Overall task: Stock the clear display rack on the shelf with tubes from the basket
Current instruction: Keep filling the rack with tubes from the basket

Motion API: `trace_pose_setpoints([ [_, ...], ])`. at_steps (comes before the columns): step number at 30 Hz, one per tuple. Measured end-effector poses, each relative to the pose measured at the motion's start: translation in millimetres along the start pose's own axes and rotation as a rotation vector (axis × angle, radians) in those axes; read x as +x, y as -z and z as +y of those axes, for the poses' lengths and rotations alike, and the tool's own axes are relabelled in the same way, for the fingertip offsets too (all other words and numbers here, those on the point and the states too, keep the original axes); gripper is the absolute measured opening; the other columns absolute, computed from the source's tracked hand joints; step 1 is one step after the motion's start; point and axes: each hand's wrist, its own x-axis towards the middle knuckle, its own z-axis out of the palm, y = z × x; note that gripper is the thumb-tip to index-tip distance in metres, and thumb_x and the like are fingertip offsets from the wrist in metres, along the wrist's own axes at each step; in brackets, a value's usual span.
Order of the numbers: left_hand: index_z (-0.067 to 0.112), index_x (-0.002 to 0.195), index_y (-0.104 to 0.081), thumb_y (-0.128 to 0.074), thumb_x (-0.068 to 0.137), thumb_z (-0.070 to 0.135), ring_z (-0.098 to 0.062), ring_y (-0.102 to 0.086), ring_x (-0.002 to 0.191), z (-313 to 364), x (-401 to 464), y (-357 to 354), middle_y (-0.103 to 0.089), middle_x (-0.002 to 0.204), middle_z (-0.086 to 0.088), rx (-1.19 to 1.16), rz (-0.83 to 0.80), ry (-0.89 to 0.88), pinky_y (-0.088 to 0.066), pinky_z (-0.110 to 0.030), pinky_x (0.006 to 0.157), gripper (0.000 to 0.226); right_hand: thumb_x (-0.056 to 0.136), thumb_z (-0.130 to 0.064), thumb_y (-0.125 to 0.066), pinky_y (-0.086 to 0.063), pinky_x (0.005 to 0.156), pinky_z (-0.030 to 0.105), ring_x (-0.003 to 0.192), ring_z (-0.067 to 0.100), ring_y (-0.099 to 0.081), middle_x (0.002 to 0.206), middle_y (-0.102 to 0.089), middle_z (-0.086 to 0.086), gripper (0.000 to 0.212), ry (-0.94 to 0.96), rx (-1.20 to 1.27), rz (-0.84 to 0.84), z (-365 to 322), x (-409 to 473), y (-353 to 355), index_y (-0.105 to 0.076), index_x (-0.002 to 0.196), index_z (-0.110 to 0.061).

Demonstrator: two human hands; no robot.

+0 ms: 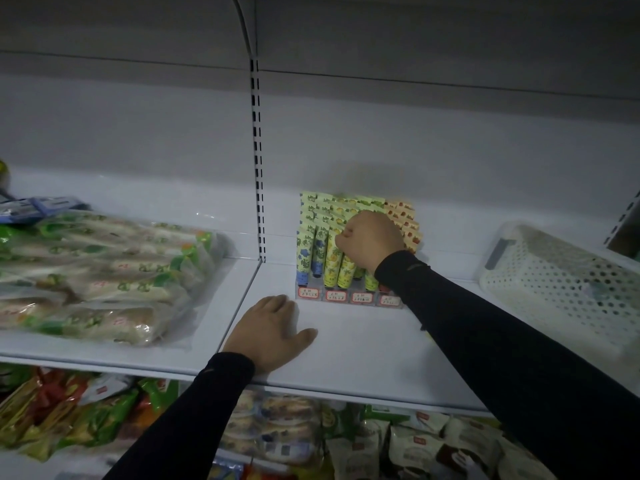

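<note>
Gripping a yellow tube (333,258) in the clear display rack (346,298), right hand (369,240); left hand (272,329) rests flat, fingers relaxed, on shelf (363,344).

The shelf (363,348) lay bare in front of the rack (348,296), open to approach from the front edge. The left hand (268,332) rested flat on that stretch, just left of the rack's front corner. The right hand (369,239), fist curled, sat over the middle tubes (332,258), and its sleeve (485,323) crossed the rack's right front, blocking entry there. The rack's rows stood packed tight with tubes. To the left, past the slotted upright (258,168), bagged goods (97,275) filled the neighbouring bay. To the right, the basket (561,289) stood near the rack, a bare strip between them. Above the tubes, room was open up to the next shelf.
</note>
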Motion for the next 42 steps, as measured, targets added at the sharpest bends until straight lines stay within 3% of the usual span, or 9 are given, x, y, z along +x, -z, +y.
trace_pose_setpoints([
  [7, 0.018, 0.099, -0.055, -0.029, 0.078, 0.077, -0.019, -0.047, 0.118, -4, 4, -8, -0.056, 0.117, 0.002, -0.019, 0.046, -0.005, -0.038, -0.032, 0.102, 0.068, 0.086, -0.018, -0.055, -0.022, 0.043, 0.023, 0.043, 0.014, -0.029, 0.048, -0.028, -0.003, 0.042, -0.021, -0.031, -0.008, -2, 2, 0, -0.033, 0.050, -0.017],
  [12, 0.018, 0.103, -0.056, -0.028, 0.077, 0.076, -0.018, -0.045, 0.121, -5, 4, -8, -0.055, 0.123, 0.001, -0.010, 0.048, -0.010, -0.036, -0.031, 0.103, 0.069, 0.088, -0.020, -0.055, -0.025, 0.044, 0.023, 0.044, 0.014, -0.032, 0.049, -0.033, -0.003, 0.041, -0.018, -0.057, -0.015, -3, 5, -1, -0.036, 0.051, -0.018],
  [17, 0.014, 0.123, -0.057, -0.021, 0.071, 0.078, -0.018, -0.041, 0.128, -2, 3, -5, -0.053, 0.133, -0.002, -0.005, 0.040, -0.003, -0.029, -0.029, 0.107, 0.089, 0.089, -0.022, -0.056, -0.028, 0.045, 0.023, 0.044, 0.014, -0.033, 0.049, -0.035, -0.003, 0.042, -0.008, -0.082, -0.011, -4, 5, -1, -0.037, 0.052, -0.018],
  [23, 0.014, 0.121, -0.056, -0.033, 0.081, 0.074, -0.019, -0.041, 0.127, -1, 1, -3, -0.052, 0.133, -0.003, 0.003, 0.015, 0.003, -0.031, -0.029, 0.106, 0.077, 0.089, -0.030, -0.057, -0.033, 0.046, 0.023, 0.045, 0.017, -0.036, 0.050, -0.037, -0.002, 0.042, 0.027, -0.084, -0.008, -1, 3, -1, -0.040, 0.054, -0.016],
  [28, 0.014, 0.122, -0.056, -0.041, 0.086, 0.069, -0.018, -0.041, 0.128, -3, 2, -5, -0.052, 0.134, -0.003, 0.000, 0.036, -0.001, -0.030, -0.029, 0.107, 0.068, 0.090, -0.042, -0.058, -0.047, 0.056, 0.029, 0.058, 0.024, -0.056, 0.059, -0.054, 0.007, 0.041, 0.047, -0.004, 0.008, 3, 0, 0, -0.057, 0.060, -0.013],
  [32, 0.014, 0.123, -0.056, -0.044, 0.089, 0.066, -0.018, -0.040, 0.128, -3, 3, -6, -0.051, 0.135, -0.002, 0.000, 0.042, -0.011, -0.029, -0.029, 0.107, 0.064, 0.092, -0.043, -0.057, -0.047, 0.059, 0.032, 0.047, 0.019, -0.038, 0.049, -0.034, 0.001, 0.052, 0.078, 0.048, 0.042, 7, -1, 0, -0.039, 0.051, -0.016],
  [37, 0.015, 0.110, -0.058, -0.025, 0.074, 0.077, -0.019, -0.044, 0.123, -2, 1, -3, -0.055, 0.126, -0.001, -0.022, 0.025, -0.003, -0.035, -0.031, 0.104, 0.078, 0.095, -0.044, -0.052, -0.053, 0.068, 0.035, 0.046, 0.017, -0.037, 0.049, -0.037, 0.000, 0.053, 0.077, 0.120, 0.116, 12, -2, 6, -0.040, 0.051, -0.017],
  [40, 0.016, 0.112, -0.058, -0.027, 0.076, 0.076, -0.018, -0.043, 0.124, -2, 1, -3, -0.054, 0.127, 0.001, -0.017, 0.014, -0.007, -0.033, -0.030, 0.104, 0.077, 0.096, -0.043, -0.051, -0.049, 0.065, 0.031, 0.045, 0.015, -0.034, 0.047, -0.036, -0.001, 0.055, 0.081, 0.137, 0.153, 17, -4, 16, -0.039, 0.050, -0.017],
  [42, 0.016, 0.114, -0.057, -0.038, 0.084, 0.072, -0.017, -0.042, 0.125, -3, 2, -3, -0.053, 0.130, 0.001, 0.000, 0.013, -0.012, -0.032, -0.029, 0.105, 0.067, 0.096, -0.043, -0.053, -0.044, 0.063, 0.028, 0.049, 0.010, -0.042, 0.053, -0.048, -0.004, 0.048, 0.087, 0.179, 0.191, 24, -9, 23, -0.053, 0.055, -0.017],
])
